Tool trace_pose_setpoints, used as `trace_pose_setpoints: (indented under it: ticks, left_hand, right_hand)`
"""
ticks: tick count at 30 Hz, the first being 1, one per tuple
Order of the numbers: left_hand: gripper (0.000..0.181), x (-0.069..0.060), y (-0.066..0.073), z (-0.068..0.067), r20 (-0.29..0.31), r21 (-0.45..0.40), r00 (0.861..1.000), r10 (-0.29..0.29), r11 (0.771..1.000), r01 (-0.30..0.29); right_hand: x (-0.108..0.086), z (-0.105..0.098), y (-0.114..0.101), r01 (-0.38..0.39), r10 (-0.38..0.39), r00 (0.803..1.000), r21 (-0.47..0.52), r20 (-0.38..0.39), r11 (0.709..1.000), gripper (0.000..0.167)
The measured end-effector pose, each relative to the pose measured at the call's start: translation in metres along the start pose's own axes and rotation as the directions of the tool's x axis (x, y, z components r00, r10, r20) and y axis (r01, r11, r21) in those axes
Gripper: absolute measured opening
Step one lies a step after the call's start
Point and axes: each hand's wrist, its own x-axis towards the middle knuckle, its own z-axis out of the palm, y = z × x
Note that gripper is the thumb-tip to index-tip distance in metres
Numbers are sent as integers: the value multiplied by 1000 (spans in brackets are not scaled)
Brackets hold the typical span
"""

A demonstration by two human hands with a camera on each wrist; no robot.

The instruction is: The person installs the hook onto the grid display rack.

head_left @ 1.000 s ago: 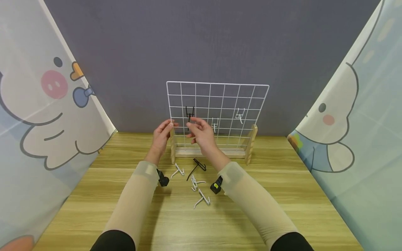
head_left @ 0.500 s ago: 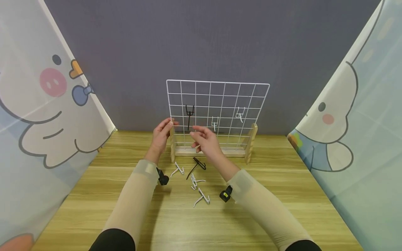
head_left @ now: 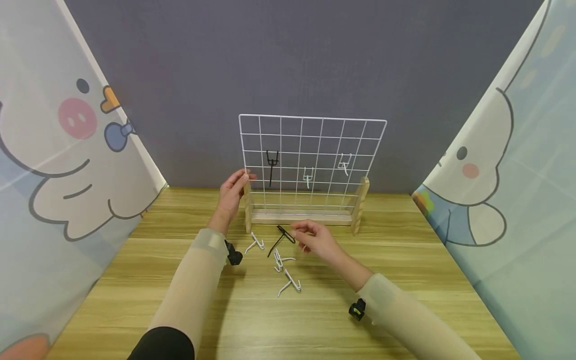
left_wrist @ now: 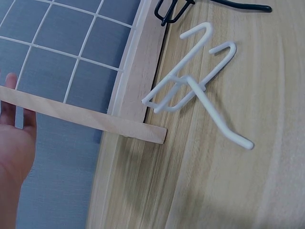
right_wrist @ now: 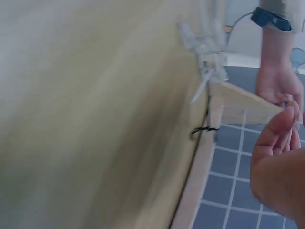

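A white wire grid [head_left: 312, 118] stands upright in a wooden stand [head_left: 299, 220]. My left hand [head_left: 229, 197] holds the top of the stand's left post, thumb in front and fingers behind. In the left wrist view, part of that hand [left_wrist: 14, 152] shows behind the post. Low over the table, my right hand [head_left: 317, 240] has bent, loose fingers beside a black wire hook [head_left: 284, 234]; I see nothing held in it. One black hook [head_left: 272, 162] and two white hooks, a lower one [head_left: 308, 178] and a higher one [head_left: 344, 165], hang on the grid.
Several white hooks lie on the wooden table [head_left: 405, 240]: one at the left [head_left: 256, 242], one in the middle [head_left: 278, 260] and one nearest me [head_left: 291, 281]. A grey panel [head_left: 315, 60] rises behind the grid. Printed cloths flank both sides.
My right hand has moved away from the hanging black hook, down and to the right, to the black hook on the table. The left hand stays on the post.
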Motion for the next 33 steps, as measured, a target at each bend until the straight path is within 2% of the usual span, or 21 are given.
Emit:
trace_pose_setpoints:
  ticks: [4,8,13,16,22,33]
  left_hand:
    - [16,0,1,1,-6,-15,1000,-4,1000,4]
    - [15,0,1,1,-9,-27,1000,-8,1000,8]
    - [31,1,1,1,-10,-29,1000,-15,999,14]
    - [32,1,1,1,-9,-20,1000,-20,1000,20]
    - [15,0,2,1,-5,-12,1000,-23,1000,23]
    - [16,1,0,0,-8,-14,1000,-19,1000,18]
  right_hand:
    - [-10,-10,15,-20,24,998,-74,53,997,38]
    - [-13,-17,27,-52,62,992,-89,114,995,39]
    - [-11,-23,39,-65,78,981,-81,178,995,36]
    - [-10,-25,42,-54,72,977,-93,203,994,35]
    - [-7,-27,47,-60,91,966,-131,244,990,34]
    - [5,-17,46,-67,122,954,-203,273,977,32]
